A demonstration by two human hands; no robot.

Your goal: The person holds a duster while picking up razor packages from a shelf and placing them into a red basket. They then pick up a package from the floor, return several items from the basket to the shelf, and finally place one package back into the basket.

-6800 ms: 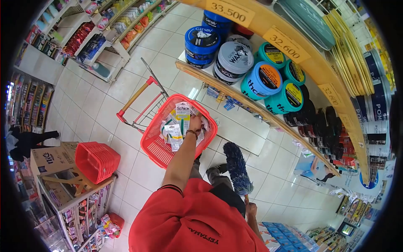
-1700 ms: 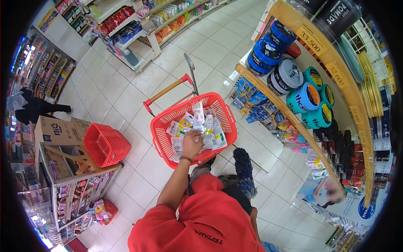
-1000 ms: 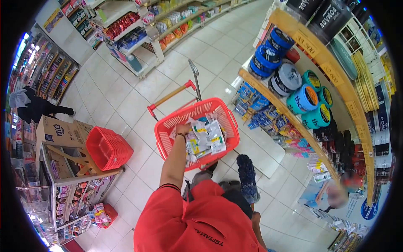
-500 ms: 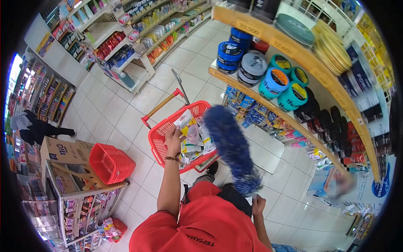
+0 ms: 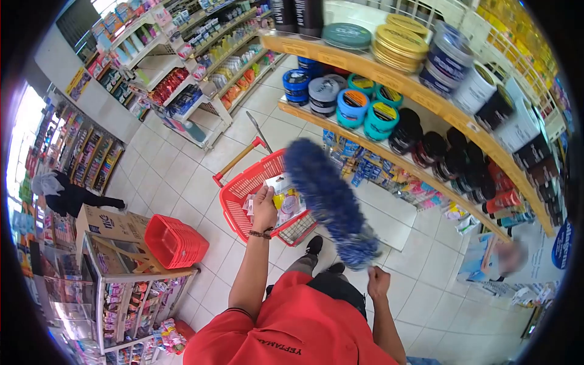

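Note:
My left hand point(image 5: 264, 210) is over the red shopping basket point(image 5: 235, 198), its fingers closed at the edge of small packets point(image 5: 291, 205) in white, yellow and pink. The hand partly hides where it grips them. A beaded bracelet circles the wrist. Low at the right of my body, my right hand point(image 5: 378, 283) is closed around the handle end of a fluffy blue duster point(image 5: 328, 201). The duster slants up and left, its head beside the basket and in front of the right-hand shelves.
Curved shelves point(image 5: 389, 152) at the right hold tubs and jars. A display stand point(image 5: 146, 278) at the left bears a cardboard box point(image 5: 112, 230) and stacked red baskets point(image 5: 175, 242). A person in dark clothes point(image 5: 76, 196) is at the far left. More shelves stand behind on the tiled floor.
The view has shifted, bringing more of the right shelves into sight. My left hand and the packets have moved slightly right. The duster has tilted a little, still in my right hand.

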